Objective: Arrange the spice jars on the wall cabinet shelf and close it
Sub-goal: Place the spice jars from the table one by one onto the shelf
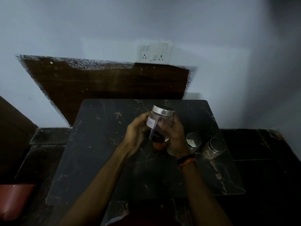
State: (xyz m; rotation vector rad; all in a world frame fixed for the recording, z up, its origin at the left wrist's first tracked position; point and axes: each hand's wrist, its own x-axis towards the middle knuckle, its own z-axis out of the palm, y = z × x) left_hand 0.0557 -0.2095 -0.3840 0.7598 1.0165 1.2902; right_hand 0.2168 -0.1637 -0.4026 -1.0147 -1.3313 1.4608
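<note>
A clear spice jar with a steel lid and a white label is held tilted above the black marble table, dark spice in its bottom. My left hand grips its left side and my right hand grips its right side. Below it an orange-filled jar peeks out on the table. Two more steel-lidded jars stand to the right: one close to my right wrist, another beyond it. No wall cabinet is in view.
A dark wooden panel leans along the pale wall behind the table, with a white switch and socket plate above it. A red seat is at the lower left. Dark floor tiles surround the table.
</note>
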